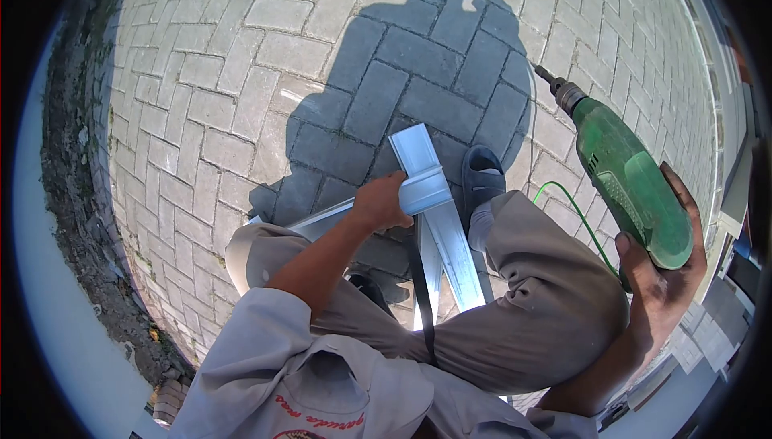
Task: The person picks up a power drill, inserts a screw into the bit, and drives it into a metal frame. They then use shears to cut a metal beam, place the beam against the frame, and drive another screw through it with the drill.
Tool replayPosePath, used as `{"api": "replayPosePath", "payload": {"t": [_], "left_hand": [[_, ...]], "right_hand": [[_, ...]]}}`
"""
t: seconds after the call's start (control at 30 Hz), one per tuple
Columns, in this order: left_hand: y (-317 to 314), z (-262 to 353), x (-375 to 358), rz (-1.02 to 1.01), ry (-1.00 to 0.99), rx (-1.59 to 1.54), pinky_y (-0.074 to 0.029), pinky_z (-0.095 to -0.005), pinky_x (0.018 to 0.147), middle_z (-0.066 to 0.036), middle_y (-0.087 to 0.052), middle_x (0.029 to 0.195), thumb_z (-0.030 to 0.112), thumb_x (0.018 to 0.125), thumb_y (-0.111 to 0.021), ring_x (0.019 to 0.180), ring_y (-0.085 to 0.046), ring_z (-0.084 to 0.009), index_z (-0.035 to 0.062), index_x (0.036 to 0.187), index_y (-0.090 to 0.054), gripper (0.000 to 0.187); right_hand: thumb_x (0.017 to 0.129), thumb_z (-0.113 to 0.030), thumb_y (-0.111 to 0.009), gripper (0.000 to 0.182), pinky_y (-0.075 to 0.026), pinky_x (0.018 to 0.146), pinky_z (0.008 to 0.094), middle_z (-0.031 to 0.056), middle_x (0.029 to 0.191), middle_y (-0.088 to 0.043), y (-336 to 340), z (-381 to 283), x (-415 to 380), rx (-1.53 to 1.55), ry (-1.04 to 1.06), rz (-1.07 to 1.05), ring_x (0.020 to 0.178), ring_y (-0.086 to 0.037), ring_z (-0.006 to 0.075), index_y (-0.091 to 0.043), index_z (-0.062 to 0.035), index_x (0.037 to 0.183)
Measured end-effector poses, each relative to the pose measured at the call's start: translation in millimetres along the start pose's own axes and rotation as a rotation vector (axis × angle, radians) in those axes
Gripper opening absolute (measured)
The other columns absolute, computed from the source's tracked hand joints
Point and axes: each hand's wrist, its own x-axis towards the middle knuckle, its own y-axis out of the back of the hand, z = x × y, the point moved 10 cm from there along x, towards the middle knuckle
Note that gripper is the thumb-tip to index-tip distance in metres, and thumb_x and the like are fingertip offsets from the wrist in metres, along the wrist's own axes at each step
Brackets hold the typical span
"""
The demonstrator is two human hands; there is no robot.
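Note:
My right hand (663,278) is closed round the handle end of a green power drill (631,174), raised at the right with its bit pointing up and to the left. My left hand (382,202) grips a short white ribbed piece (425,190) that lies across a long pale profile bar (452,254) between my legs. Another pale bar (326,219) runs off to the left beneath my forearm. The fingertips of my left hand are partly hidden behind the piece.
Herringbone paving bricks (281,14) cover the ground, with my shadow across them. A green cord (575,207) trails below the drill. A dark strap (418,278) hangs over my lap. Stacked pale boards or panels (712,330) lie at the lower right, and a dirt strip (76,157) runs along the left.

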Motion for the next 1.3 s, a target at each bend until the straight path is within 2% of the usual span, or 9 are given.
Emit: {"api": "replayPosePath", "payload": {"t": [0.13,0.23,0.6,0.83,0.93,1.03,1.2,1.3], "left_hand": [[0,0,1,0.024,-0.018,0.007,-0.056,-0.0473,0.099,-0.021,-0.072,0.121,0.037,0.060,-0.095,0.113,-0.070,-0.0400,0.0064,0.142,-0.054,0.097],[0,-1,2,-0.004,0.026,-0.003,-0.056,-0.0460,0.101,-0.018,-0.070,0.128,0.034,0.062,-0.094,0.117,-0.070,-0.0368,0.0067,0.140,-0.056,0.092],[1,2,3,-0.015,0.033,0.015,-0.056,-0.0456,0.100,-0.019,-0.071,0.123,0.034,0.062,-0.094,0.114,-0.071,-0.0372,0.0063,0.139,-0.056,0.090],[2,1,2,-0.002,0.028,0.023,-0.058,-0.0455,0.097,-0.021,-0.072,0.118,0.033,0.061,-0.093,0.111,-0.072,-0.0381,0.0021,0.129,-0.058,0.082],[0,-3,5,0.054,0.005,0.056,-0.057,-0.0466,0.095,-0.023,-0.072,0.112,0.039,0.059,-0.092,0.104,-0.072,-0.0393,0.0005,0.128,-0.057,0.086],[3,2,3,0.140,-0.050,0.147,-0.058,-0.0467,0.094,-0.023,-0.072,0.109,0.039,0.059,-0.092,0.102,-0.072,-0.0398,-0.0002,0.122,-0.059,0.081],[-3,-3,6,0.037,-0.002,0.056,-0.059,-0.0471,0.090,-0.022,-0.073,0.107,0.038,0.060,-0.092,0.102,-0.073,-0.0395,-0.0005,0.118,-0.060,0.077],[-5,-4,6,0.038,-0.004,0.054,-0.059,-0.0473,0.089,-0.021,-0.074,0.107,0.037,0.060,-0.091,0.101,-0.074,-0.0391,0.0002,0.119,-0.061,0.076]], "right_hand": [[0.073,-0.006,-0.073,0.076,-0.050,0.112,0.0430,0.0204,0.138,-0.064,0,-1,2,-0.007,0.025,-0.018,0.125,-0.065,0.0319,-0.056,0.0067,0.146],[0.073,-0.006,-0.075,0.076,-0.050,0.112,0.0440,0.0214,0.137,-0.064,-1,-3,2,-0.041,0.027,-0.013,0.125,-0.066,0.0329,-0.055,0.0068,0.146],[0.074,-0.003,-0.075,0.075,-0.052,0.111,0.0467,0.0227,0.140,-0.062,-4,-2,6,-0.028,0.012,-0.022,0.127,-0.065,0.0346,-0.055,0.0068,0.146],[0.075,0.002,-0.072,0.072,-0.051,0.111,0.0428,0.0197,0.142,-0.061,-5,2,5,-0.003,0.034,-0.049,0.129,-0.064,0.0309,-0.057,0.0053,0.145],[0.075,0.002,-0.071,0.071,-0.051,0.110,0.0400,0.0186,0.142,-0.062,-8,-3,5,-0.032,0.008,-0.048,0.127,-0.064,0.0284,-0.057,0.0049,0.145],[0.076,0.002,-0.070,0.071,-0.051,0.108,0.0381,0.0180,0.142,-0.063,-9,-3,5,-0.067,-0.040,-0.062,0.126,-0.064,0.0264,-0.057,0.0049,0.145],[0.077,0.003,-0.070,0.070,-0.050,0.108,0.0361,0.0170,0.140,-0.064,-10,-9,7,-0.095,0.055,-0.072,0.124,-0.065,0.0251,-0.057,0.0039,0.146],[0.078,0.004,-0.071,0.069,-0.050,0.109,0.0361,0.0163,0.142,-0.063,-13,-8,4,-0.096,0.026,-0.065,0.125,-0.065,0.0251,-0.058,0.0037,0.145]]}}
